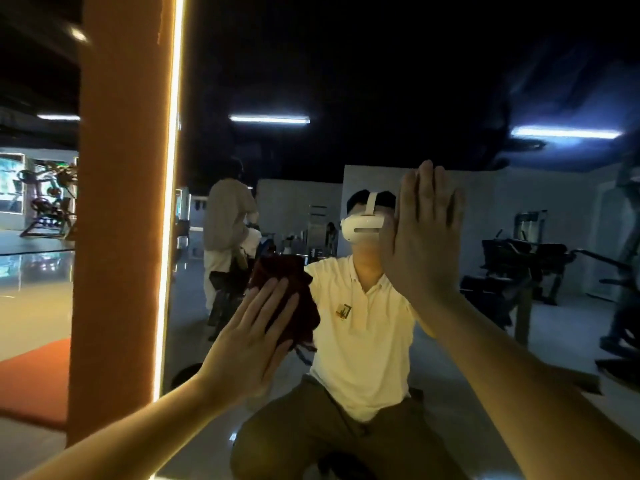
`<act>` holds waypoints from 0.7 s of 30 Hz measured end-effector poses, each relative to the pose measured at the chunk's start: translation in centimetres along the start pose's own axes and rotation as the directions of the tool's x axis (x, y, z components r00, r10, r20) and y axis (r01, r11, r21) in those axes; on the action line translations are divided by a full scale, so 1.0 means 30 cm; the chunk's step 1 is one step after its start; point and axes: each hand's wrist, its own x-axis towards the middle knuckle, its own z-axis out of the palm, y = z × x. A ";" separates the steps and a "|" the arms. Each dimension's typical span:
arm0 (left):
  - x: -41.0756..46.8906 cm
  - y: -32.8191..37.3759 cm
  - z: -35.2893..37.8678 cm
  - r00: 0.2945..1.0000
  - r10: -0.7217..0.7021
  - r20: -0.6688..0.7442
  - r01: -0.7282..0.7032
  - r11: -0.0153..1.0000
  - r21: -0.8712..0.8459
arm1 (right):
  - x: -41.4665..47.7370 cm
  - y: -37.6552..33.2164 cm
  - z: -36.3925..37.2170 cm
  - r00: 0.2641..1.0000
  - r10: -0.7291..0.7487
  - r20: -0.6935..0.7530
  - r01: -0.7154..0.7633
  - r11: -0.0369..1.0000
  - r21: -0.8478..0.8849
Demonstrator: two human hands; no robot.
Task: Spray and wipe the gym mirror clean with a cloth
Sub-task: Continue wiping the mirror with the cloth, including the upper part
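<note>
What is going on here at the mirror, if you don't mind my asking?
A person is cleaning the gym mirror by hand. The left hand presses a dark red cloth flat against the glass with straight fingers, low down and near the lit strip on the orange pillar. The right hand rests open on the mirror higher up, holding nothing. No spray bottle is in view. The reflection shows the person crouched close to the glass.

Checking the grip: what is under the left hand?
A dark red cloth, pressed on the mirror by the left hand. Its edges show beyond the fingers; the rest is hidden.
</note>
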 end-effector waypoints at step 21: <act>-0.054 -0.007 0.061 0.951 -0.270 -0.149 0.238 0.950 -0.202 | -0.196 -0.102 0.048 1.000 0.016 0.022 -0.017 0.999 0.045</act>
